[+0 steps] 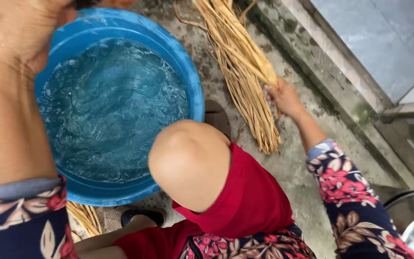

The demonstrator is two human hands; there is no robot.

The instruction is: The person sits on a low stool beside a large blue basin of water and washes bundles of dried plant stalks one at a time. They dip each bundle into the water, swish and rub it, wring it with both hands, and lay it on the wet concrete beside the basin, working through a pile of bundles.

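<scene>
Blue basin [195, 91], one; right hand [283, 98] grips one straw bundle [245, 72].

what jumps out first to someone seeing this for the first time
A big blue basin full of rippling water fills the upper left, standing on the wet concrete ground. To its right, the right hand grips a bundle of long straw-coloured fibres lying across the ground. A bare knee above red shorts sits in the middle.

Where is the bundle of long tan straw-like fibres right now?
In the head view, the tan fibre bundle lies on the concrete floor, right of the round blue water basin, gripped by the right hand.
</scene>
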